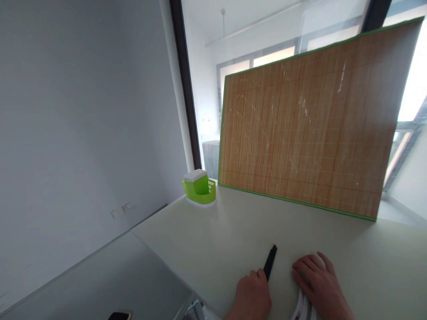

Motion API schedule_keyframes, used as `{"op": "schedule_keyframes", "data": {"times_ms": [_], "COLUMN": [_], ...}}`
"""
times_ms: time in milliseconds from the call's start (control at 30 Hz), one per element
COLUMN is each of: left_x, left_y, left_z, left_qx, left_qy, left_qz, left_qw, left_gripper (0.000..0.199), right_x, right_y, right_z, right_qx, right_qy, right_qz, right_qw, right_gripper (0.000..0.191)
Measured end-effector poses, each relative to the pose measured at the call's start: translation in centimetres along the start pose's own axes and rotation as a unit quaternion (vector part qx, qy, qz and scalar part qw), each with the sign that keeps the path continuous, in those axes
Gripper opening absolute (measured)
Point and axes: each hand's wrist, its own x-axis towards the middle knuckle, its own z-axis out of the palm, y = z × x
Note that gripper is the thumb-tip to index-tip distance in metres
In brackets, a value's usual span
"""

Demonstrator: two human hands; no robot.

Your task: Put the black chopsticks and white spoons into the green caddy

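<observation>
In the head view my left hand (252,291), low in the middle, is closed around a slim black stick-like object (271,261). The object's far end points up and slightly right, above the table; its near end is hidden in the fist. To the right, my right hand (315,278) is palm down with its fingers bent over, one finger standing a little apart. From under this hand, white strips (301,306) run toward the bottom edge. The hand covers their upper part, so their exact kind does not show. The two hands are apart.
The white table (207,235) has its left edge running toward the wall. A green basket-like holder (200,190) with a white top stands at the far left corner. A brown bamboo mat (300,129) with green edging stands upright at the back. A dark object (120,316) shows at the bottom left.
</observation>
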Motion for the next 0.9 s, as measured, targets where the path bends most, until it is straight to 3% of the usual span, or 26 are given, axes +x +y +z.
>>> {"op": "schedule_keyframes", "data": {"times_ms": [267,500,633,767,900], "left_x": [-0.2,-0.2,1.9,7.1,12.2], "left_y": [2.7,1.5,-2.4,-8.8,-15.1], "left_z": [1.0,1.9,-0.7,-5.6,-10.4], "left_qx": [-0.049,-0.031,-0.024,0.01,0.046], "left_qy": [-0.026,0.019,0.059,0.136,0.207], "left_qz": [0.031,0.088,0.12,0.024,-0.072], "left_qw": [0.998,0.996,0.991,0.99,0.975], "left_gripper": [0.033,0.041,0.047,0.039,0.044], "right_x": [0.3,0.6,0.8,0.8,0.8], "right_y": [-1.7,-2.4,-2.9,-3.1,-3.2], "right_z": [0.2,-0.3,-0.9,-1.1,-1.1], "right_qx": [0.028,0.087,0.105,0.118,0.135], "right_qy": [-0.018,-0.109,-0.129,-0.142,-0.151], "right_qz": [-0.067,-0.067,-0.052,-0.043,-0.03], "right_qw": [0.997,0.988,0.985,0.982,0.979], "right_gripper": [0.027,0.017,0.017,0.019,0.018]}}
